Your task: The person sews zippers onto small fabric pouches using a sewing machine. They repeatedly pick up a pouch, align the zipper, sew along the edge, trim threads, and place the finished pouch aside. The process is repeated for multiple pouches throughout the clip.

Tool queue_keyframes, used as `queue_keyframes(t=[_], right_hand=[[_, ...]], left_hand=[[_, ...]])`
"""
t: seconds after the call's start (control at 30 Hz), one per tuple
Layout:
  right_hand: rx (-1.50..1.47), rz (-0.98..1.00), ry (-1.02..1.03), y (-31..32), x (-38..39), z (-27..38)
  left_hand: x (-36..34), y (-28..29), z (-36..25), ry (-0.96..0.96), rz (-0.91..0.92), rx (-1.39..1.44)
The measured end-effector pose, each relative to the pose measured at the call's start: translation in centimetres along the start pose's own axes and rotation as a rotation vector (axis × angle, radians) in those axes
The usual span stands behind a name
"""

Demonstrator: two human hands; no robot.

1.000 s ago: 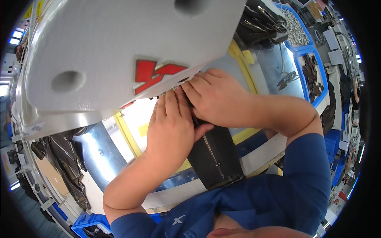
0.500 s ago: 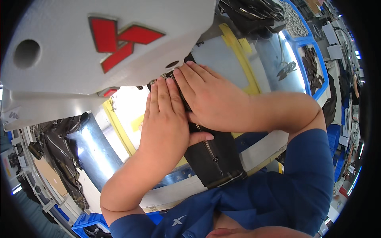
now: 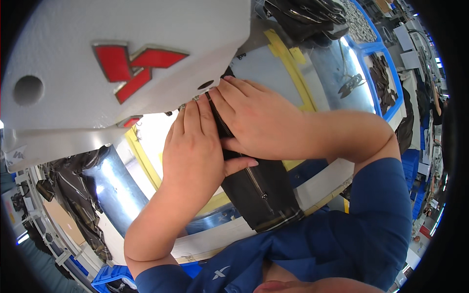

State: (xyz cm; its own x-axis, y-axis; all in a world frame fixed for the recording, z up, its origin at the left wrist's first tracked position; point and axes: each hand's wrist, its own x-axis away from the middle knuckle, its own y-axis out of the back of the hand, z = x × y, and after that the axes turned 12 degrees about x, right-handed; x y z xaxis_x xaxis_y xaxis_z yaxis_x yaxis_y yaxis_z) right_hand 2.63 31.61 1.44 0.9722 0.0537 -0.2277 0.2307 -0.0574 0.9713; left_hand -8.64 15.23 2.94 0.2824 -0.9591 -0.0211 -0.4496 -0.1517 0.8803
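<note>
A black fabric piece point(image 3: 276, 188) with a metal zipper point(image 3: 254, 182) down its middle lies lengthwise under both my hands, its lower end close to my body. My left hand point(image 3: 193, 151) rests flat on its left side, fingers stretched toward the machine and thumb across the zipper. On the right side, my right hand point(image 3: 266, 124) also lies flat, fingers extended and thumb pointing left to the zipper. Both sets of fingertips reach the underside of a white sewing machine head point(image 3: 195, 34) with a red emblem. The needle area is hidden behind that head.
Black zippered pieces point(image 3: 305, 17) lie heaped at the far right, and more dark pieces point(image 3: 75, 185) hang at the left. Thread snips point(image 3: 351, 86) rest on the metal surface at right. Blue trays point(image 3: 398, 97) hold small metal parts and dark pieces. Yellow tape point(image 3: 293, 73) marks the table.
The machine head appears lower and farther left in the picture. My left hand has shifted slightly left, my right hand a little less. Both remain flat on the fabric.
</note>
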Motion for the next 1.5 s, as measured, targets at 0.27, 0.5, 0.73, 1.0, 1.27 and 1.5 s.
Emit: queue_keyframes(t=[0.27,0.5,0.73,1.0,1.27,1.5], right_hand=[[0.013,-0.038,-0.017,-0.1,0.2,0.3],[0.005,-0.043,-0.026,0.0,-0.2,0.1],[0.007,-0.077,0.014,-0.4,-0.1,-0.3],[-0.151,0.125,-0.091,0.9,-0.7,-0.1],[0.108,0.135,-0.012,1.3,0.1,0.0],[0.096,0.089,0.019,0.4,0.0,0.4]], left_hand=[[-0.3,0.0,0.3,-0.004,-0.009,0.033],[-0.4,0.1,0.3,-0.033,-0.016,0.018],[-0.5,0.1,0.1,-0.022,-0.012,0.019],[-0.4,0.7,0.3,-0.04,0.019,0.071],[4.0,8.7,4.2,0.168,-0.279,-0.198],[8.6,12.7,14.5,0.361,-0.685,-0.585]])
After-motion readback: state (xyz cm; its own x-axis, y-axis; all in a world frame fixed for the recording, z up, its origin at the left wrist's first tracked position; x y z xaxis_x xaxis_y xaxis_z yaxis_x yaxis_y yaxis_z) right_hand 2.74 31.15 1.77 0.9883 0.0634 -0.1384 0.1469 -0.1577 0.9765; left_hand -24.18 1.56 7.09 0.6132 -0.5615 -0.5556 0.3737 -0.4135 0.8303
